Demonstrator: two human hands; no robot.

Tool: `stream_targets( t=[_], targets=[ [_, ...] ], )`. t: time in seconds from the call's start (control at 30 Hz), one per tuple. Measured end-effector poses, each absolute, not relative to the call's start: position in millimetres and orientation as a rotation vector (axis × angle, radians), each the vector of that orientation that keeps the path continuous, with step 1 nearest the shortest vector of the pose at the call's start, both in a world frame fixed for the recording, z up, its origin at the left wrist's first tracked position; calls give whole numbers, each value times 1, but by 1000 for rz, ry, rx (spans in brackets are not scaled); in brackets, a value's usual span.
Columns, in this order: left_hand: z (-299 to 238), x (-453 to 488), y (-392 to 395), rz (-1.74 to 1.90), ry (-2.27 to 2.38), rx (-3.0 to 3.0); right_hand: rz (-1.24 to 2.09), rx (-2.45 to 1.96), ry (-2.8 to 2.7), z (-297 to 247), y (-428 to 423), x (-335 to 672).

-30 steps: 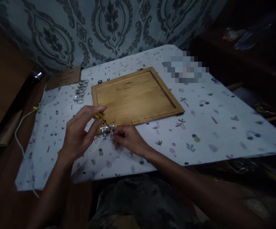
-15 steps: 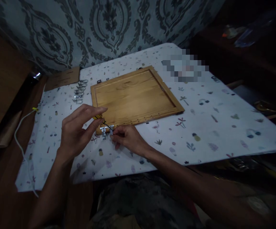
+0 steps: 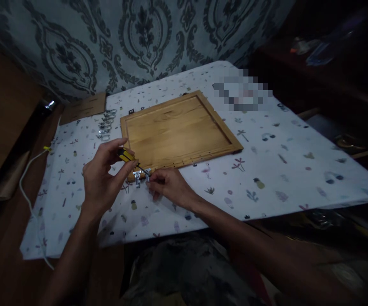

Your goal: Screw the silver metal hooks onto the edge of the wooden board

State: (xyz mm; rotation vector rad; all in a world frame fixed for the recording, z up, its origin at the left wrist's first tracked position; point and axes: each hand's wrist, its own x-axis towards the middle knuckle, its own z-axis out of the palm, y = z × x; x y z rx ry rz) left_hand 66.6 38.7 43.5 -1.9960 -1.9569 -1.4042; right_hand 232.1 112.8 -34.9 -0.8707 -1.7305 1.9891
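Observation:
My left hand (image 3: 102, 176) grips a small yellow-and-black screwdriver (image 3: 127, 156), whose tip points down at a silver metal hook (image 3: 141, 175) on the near left corner of a wooden board (image 3: 177, 129). My right hand (image 3: 167, 185) pinches that hook from the right and holds it against the board's front edge. The board lies flat on a white patterned cloth (image 3: 266, 170), with a row of small holes along its near edge.
Several more silver hooks (image 3: 105, 125) lie in a line left of the board, behind them a brown cardboard piece (image 3: 83, 108). A white cable (image 3: 27, 178) runs down the left side. Patterned wall behind; dark clutter to the right.
My left hand has turned on the screwdriver, so its yellow handle shows more between the fingers. The right hand stays on the hook. The view has shifted slightly.

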Motion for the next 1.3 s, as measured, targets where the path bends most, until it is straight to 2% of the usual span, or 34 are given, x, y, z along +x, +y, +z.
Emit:
stream_targets(
  t=[0.13,0.47,0.83,1.3],
  targets=[
    [39,67,38,-1495,-1973,-1989,2000,-879,-1732,-33,112,232],
    [55,68,38,-1312,-1978,-2196,1994,-883,-1749,-31,113,233],
    [34,72,35,-1677,-2007,-2038,1961,-854,-1757,-29,113,234],
    [36,73,37,-1674,-2015,-2023,1756,-865,-1689,-30,114,239]
  ],
)
